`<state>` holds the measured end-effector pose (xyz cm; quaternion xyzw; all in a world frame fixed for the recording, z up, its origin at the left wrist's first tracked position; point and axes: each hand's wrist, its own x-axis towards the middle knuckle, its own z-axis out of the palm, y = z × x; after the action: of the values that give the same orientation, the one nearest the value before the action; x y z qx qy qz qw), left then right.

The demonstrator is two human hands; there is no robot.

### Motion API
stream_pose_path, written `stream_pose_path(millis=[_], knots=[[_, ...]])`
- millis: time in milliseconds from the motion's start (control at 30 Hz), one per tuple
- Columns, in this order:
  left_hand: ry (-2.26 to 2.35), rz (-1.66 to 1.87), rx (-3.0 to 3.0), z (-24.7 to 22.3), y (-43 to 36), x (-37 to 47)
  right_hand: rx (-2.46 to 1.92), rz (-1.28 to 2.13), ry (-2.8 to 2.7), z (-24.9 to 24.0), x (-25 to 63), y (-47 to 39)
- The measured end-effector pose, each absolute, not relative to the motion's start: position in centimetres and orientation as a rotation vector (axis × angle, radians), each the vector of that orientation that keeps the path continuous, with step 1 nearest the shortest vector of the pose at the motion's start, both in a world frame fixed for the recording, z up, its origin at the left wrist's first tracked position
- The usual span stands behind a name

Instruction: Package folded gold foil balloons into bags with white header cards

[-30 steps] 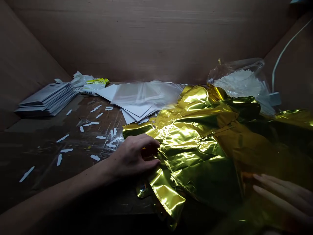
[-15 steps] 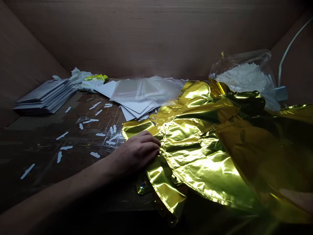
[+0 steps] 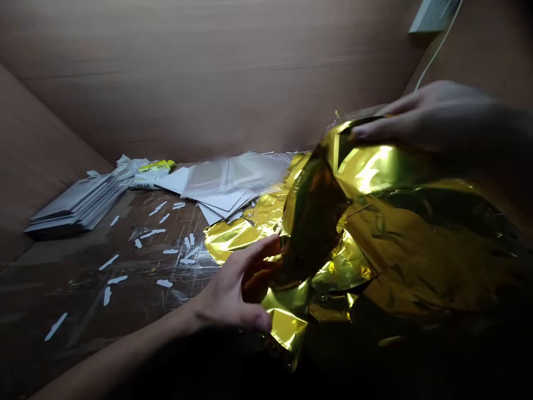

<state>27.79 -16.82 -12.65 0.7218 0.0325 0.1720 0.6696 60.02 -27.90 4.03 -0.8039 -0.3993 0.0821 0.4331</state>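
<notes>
A limp, flat gold foil balloon [image 3: 412, 250] with shiny creases and seamed edges spreads over the middle and right of the bench. My right hand [image 3: 433, 119], smeared by motion, pinches a raised fold of it at the upper right. The lifted foil hangs as a dark upright flap in the middle. At that flap's left side is my left hand [image 3: 237, 289], thumb and fingers wide apart in a C shape around the foil's edge. Its fingertips are partly hidden by the foil. A gold strip hangs below the left thumb.
Clear plastic sleeves [image 3: 237, 175] lie over white cards [image 3: 220, 200] behind the foil. A stack of white cards [image 3: 79, 203] stands at left, near a yellow packet [image 3: 157, 166]. White scraps [image 3: 109, 262] dot the dark bench. Brown panels [image 3: 208, 72] enclose it; a white cable [image 3: 437, 50] hangs at right.
My right hand has risen from the lower right, lifting a fold of the foil. My left hand has opened from its closed hold on the edge. The view has tilted up.
</notes>
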Motion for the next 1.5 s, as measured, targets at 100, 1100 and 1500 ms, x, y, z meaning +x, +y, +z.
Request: stream_pose_path(millis=[100,1100,1500], knots=[[0.333,0.398,1.496,-13.2,-16.8,28.5,-2.156,0.319,-1.112,6.0,56.9,-23.2],[0.799,0.852,0.715,-10.2,-13.6,27.7,-1.713,-0.908,-2.064,-6.0,53.7,-23.9],[0.895,0.268,1.296,-7.7,-12.1,23.9,-1.601,-0.817,-1.923,-5.0,61.3,-35.6]])
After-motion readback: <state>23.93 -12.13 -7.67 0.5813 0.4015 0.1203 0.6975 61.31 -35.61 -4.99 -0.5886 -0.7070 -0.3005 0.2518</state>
